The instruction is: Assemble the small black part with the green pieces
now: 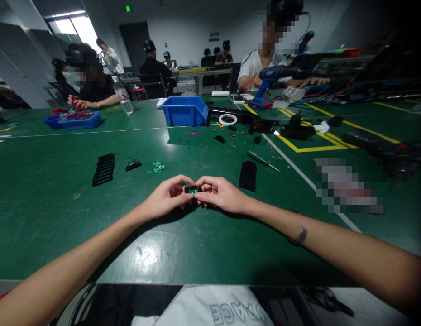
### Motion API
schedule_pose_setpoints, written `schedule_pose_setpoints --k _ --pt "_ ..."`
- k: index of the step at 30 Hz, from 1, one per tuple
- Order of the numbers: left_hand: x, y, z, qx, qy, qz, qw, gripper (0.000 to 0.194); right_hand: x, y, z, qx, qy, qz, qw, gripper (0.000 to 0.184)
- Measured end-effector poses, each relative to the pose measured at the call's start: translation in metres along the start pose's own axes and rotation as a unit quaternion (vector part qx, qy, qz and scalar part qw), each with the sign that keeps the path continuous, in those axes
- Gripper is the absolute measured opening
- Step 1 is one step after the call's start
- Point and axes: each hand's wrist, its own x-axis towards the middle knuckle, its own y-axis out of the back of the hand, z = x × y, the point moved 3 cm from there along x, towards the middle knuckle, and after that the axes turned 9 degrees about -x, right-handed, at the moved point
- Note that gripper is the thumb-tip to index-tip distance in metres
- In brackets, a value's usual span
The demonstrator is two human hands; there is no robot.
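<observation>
My left hand and my right hand meet over the green table in front of me. Together they pinch a small black part with a green bit on it, each hand closed on one end. To the right of my hands lies a black ribbed block. A screwdriver lies just beyond it. To the left lie a row of black parts, one small black part and several tiny green pieces.
A blue bin stands at the middle back, a roll of white tape beside it. A blue tray of red parts sits at the far left by a person. A person opposite holds a blue drill. Black tools clutter the right.
</observation>
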Motion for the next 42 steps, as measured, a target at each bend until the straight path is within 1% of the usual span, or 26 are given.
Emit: schedule_pose_setpoints --k 4,9,16,24,29,34,38,42 --pt "0.001 0.000 -0.001 -0.025 0.010 -0.010 1.000 0.037 0.000 0.001 -0.001 -0.015 -0.003 0.003 1.000 0.037" --pt "0.001 -0.002 0.001 -0.062 0.036 -0.019 0.997 0.033 0.000 0.001 -0.002 -0.025 -0.008 -0.003 1.000 0.039" --pt "-0.001 -0.004 0.005 -0.067 0.044 -0.021 0.997 0.027 0.000 0.001 -0.004 -0.028 -0.003 -0.011 1.000 0.034" --pt "0.000 -0.006 0.006 -0.068 0.044 -0.003 0.997 0.027 0.002 0.000 -0.002 -0.039 -0.009 -0.009 0.999 0.028" --pt "-0.001 -0.006 0.000 -0.082 0.036 0.005 0.996 0.027 0.003 -0.001 -0.001 -0.013 0.006 0.016 1.000 0.020" --pt "-0.001 -0.004 0.001 -0.070 0.038 -0.016 0.997 0.023 0.002 -0.003 -0.001 -0.017 0.005 0.004 1.000 0.024" --pt "0.002 0.003 0.000 -0.058 0.043 0.008 0.997 0.022 0.003 -0.002 0.002 -0.018 -0.006 0.012 1.000 0.029" --pt "0.004 0.007 -0.002 -0.092 0.052 0.017 0.994 0.022 0.004 -0.001 0.007 -0.025 -0.015 0.018 0.999 0.040"
